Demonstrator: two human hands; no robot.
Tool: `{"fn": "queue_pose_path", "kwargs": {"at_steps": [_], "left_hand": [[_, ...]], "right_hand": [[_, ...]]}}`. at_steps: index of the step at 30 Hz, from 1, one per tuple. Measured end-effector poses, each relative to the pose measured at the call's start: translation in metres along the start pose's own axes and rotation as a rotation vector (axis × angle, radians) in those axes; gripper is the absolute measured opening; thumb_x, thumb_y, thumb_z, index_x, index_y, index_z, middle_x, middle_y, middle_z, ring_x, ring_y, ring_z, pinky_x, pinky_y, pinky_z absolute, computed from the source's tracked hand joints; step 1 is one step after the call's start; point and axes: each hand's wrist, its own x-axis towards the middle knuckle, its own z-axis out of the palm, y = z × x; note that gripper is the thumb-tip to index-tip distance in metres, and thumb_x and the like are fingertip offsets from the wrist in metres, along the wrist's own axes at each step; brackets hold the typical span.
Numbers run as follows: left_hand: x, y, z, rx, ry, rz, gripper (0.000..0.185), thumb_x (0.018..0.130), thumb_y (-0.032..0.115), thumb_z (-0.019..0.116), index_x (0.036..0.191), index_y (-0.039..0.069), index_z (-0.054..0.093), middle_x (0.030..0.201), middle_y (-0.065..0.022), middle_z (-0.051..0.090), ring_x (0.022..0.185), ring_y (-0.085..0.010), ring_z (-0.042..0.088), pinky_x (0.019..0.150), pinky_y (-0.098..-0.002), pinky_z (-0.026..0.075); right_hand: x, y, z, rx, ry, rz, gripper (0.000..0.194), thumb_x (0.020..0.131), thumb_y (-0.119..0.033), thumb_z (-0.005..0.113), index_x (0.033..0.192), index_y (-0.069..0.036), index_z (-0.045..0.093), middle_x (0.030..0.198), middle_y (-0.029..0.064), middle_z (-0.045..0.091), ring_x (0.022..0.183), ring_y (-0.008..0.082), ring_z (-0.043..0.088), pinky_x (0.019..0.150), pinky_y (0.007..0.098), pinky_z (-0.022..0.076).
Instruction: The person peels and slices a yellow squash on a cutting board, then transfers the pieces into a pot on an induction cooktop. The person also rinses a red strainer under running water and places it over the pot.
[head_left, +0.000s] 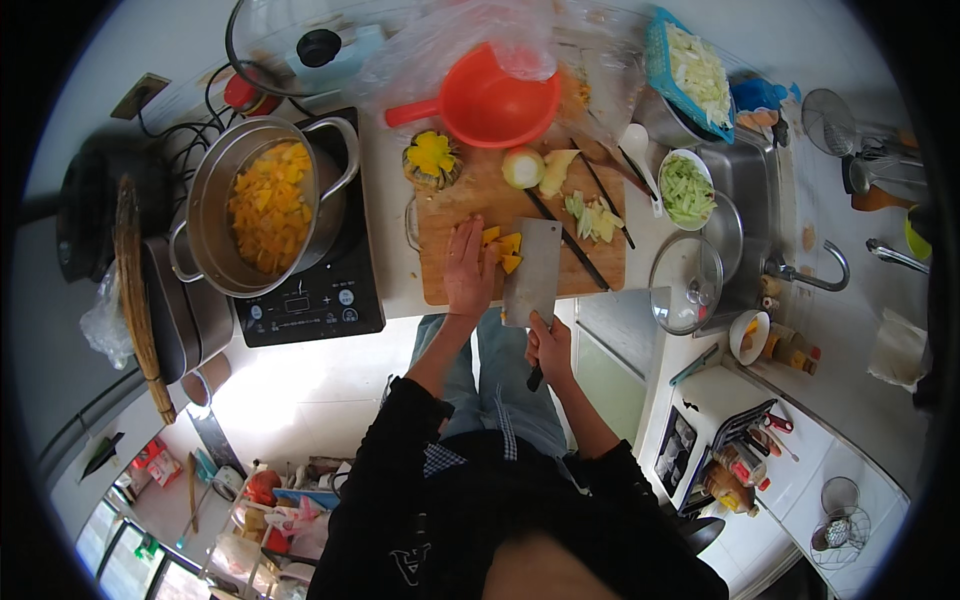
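Note:
My right hand (551, 346) grips the dark handle of a cleaver (534, 262), whose broad blade lies low over the wooden cutting board (450, 191). Several orange-yellow pumpkin pieces (510, 247) sit just left of the blade. Flat beside them rests my left hand (469, 274), its fingers pointing away from me at the pieces; whether it presses on one is hard to see. Farther back on the board are a pale, round peeled vegetable (523, 168), a piece of ginger (559, 172) and a heap of sliced ginger and green pieces (592, 215). A cut pumpkin part (433, 159) stands near the back left corner.
To the left, a steel pot (206, 247) of orange pieces stands on a black induction cooker (315, 307). A red plastic dipper (499, 94) lies behind the board. Dark chopsticks (577, 251) cross the board. A bowl of green slices (686, 189) and a glass lid (686, 285) border the sink (757, 180).

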Motion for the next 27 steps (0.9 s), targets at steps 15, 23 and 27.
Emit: {"fn": "queue_pose_path", "kwargs": {"at_steps": [15, 23, 27], "left_hand": [[0.026, 0.077, -0.069, -0.224, 0.233, -0.069, 0.053, 0.086, 0.017, 0.073, 0.132, 0.0, 0.054, 0.139, -0.0181, 0.048, 0.131, -0.0382, 0.045, 0.109, -0.0444, 0.038], [0.1, 0.063, -0.202, 0.117, 0.458, 0.072, 0.042, 0.088, 0.017, 0.069, 0.123, 0.0, 0.053, 0.132, -0.0226, 0.047, 0.119, -0.0422, 0.048, 0.1, -0.0463, 0.042], [0.124, 0.026, -0.243, 0.126, 0.478, -0.025, 0.037, 0.09, 0.021, 0.068, 0.119, 0.0, 0.057, 0.124, -0.0233, 0.055, 0.112, -0.0432, 0.054, 0.095, -0.0477, 0.046]], "right_hand": [[-0.045, -0.062, 0.084, -0.253, -0.238, -0.077, 0.025, 0.1, -0.02, 0.057, 0.084, -0.004, 0.048, 0.059, -0.0015, 0.042, 0.039, 0.008, 0.038, 0.035, 0.0264, 0.0304], [-0.077, -0.116, 0.202, -0.272, -0.515, -0.063, 0.027, 0.1, -0.026, 0.059, 0.084, -0.012, 0.043, 0.061, -0.0041, 0.039, 0.042, 0.0056, 0.034, 0.038, 0.0249, 0.0307], [-0.082, -0.117, 0.223, -0.236, -0.577, -0.051, 0.025, 0.099, -0.027, 0.06, 0.087, -0.012, 0.044, 0.063, -0.0035, 0.04, 0.043, 0.006, 0.035, 0.037, 0.0252, 0.0311]]}}
